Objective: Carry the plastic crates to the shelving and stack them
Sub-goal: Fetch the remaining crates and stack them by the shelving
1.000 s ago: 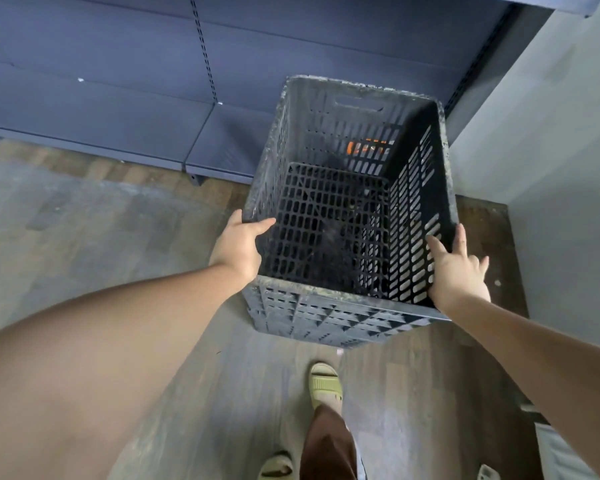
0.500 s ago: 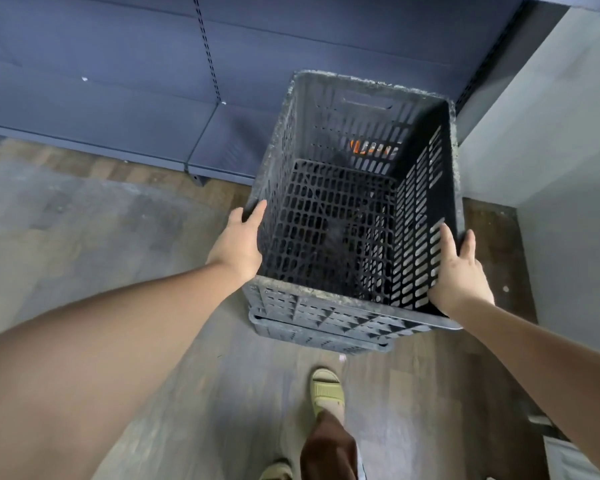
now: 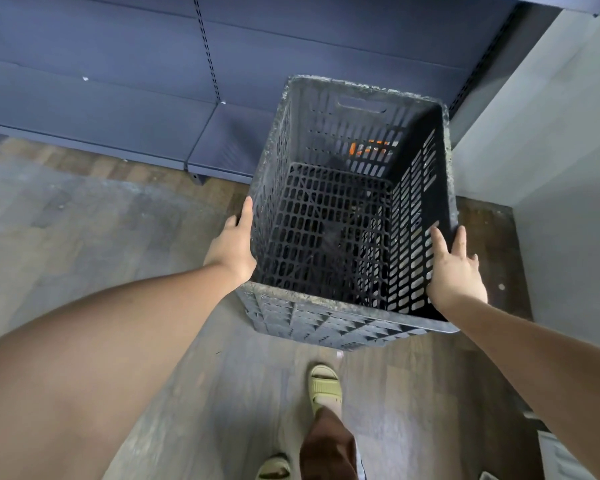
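Grey plastic crate (image 3: 326, 303) is being pressed between two flat hands, just short of the shelving (image 3: 118, 109).
Its long axis is being pointed away from the person, toward the lowest shelf. The left hand (image 3: 234, 247) is being laid straight-fingered against the left wall, and the right hand (image 3: 456, 268) is being spread flat on the right rim. Nothing is being gripped, and both are equally near.

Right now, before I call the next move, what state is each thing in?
Plastic crate: upright, open-topped, nothing inside; what it rests on is hidden.
Left hand: fingers straight, pressing the crate's left wall from outside.
Right hand: fingers straight and spread, on the crate's right rim.
Sandal: worn, flat on the floor.
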